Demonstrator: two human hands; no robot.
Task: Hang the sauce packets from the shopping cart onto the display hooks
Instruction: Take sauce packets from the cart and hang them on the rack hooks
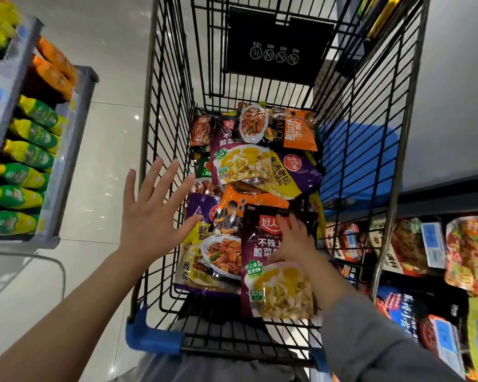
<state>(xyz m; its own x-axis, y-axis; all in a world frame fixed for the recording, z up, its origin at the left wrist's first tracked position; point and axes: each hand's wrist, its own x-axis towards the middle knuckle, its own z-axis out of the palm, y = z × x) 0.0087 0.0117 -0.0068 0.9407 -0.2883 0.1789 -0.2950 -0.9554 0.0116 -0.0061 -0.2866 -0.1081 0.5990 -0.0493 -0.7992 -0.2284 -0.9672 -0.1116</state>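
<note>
Store aisle floor (108, 150) lay under a wire shopping cart (171, 111). Left hand (152, 216) hovered spread, holding nothing. Right hand (292, 241) gripped a purple sauce packet (276, 288).

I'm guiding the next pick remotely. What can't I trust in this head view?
- Right hand grip: fingers lie on the dark purple packet; whether they pinch it is unclear.
- Lower packets in the cart: buried under the top ones.
- Display hooks: hidden behind hanging packets at right.
- Left shelf bottles: labels blurred.
</note>
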